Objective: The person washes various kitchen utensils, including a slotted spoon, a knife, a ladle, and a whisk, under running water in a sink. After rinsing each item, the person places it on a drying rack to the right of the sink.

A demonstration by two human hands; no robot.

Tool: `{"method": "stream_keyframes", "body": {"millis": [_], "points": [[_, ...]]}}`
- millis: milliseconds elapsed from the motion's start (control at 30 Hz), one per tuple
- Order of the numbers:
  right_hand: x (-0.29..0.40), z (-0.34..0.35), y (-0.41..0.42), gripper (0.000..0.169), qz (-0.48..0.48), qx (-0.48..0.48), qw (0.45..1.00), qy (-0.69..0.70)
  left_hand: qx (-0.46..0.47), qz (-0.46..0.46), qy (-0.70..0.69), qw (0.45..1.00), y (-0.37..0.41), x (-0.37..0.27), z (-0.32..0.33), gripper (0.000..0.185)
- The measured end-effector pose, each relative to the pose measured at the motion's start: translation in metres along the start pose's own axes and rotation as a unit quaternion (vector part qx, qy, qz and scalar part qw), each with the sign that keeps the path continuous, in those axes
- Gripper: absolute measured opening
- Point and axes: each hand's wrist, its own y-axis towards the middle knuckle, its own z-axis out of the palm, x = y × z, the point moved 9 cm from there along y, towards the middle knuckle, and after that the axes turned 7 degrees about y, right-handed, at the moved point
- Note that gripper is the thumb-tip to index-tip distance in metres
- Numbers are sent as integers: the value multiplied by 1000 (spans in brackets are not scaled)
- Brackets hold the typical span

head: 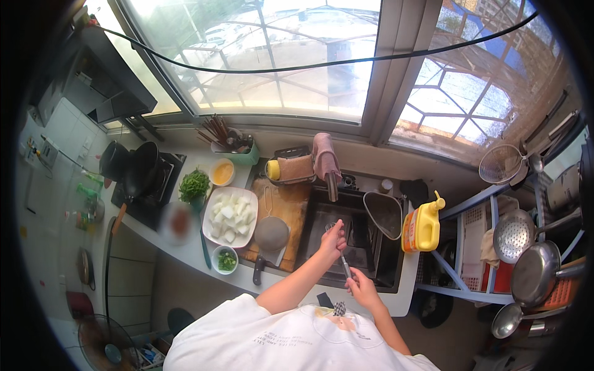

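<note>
Over the black sink (pixel 320 273), my left hand (pixel 332 240) is closed around the upper part of a slim metal utensil, probably a whisk, whose wire end shows just past the fingers. Its grey handle (pixel 345 266) runs down to my right hand (pixel 360 286), which grips the lower end near the sink's front edge. A faucet wrapped in a pink cloth (pixel 325 155) stands behind the hands. On the wooden cutting board (pixel 297 218) to the left lie a round fine-mesh strainer (pixel 271 234) and a knife with a black handle (pixel 258 271).
A white dish of pale chunks (pixel 230 217), a bowl of chopped greens (pixel 226 260), a bowl of yellow liquid (pixel 222 172) and leafy greens (pixel 195 184) stand left. A wok (pixel 141 169) sits on the stove. Right are a sink basket (pixel 384 214), a yellow jug (pixel 422 227) and hanging pans (pixel 533 273).
</note>
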Motion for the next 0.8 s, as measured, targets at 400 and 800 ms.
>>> {"method": "stream_keyframes", "body": {"millis": [400,800], "points": [[129,-56,107,31,-241,-142,933,-226,139,-147,10,979,9,-20,6,40],[25,-6,207,37,71,69,984,-147,160,-63,-112,979,31,-63,-26,54]]}}
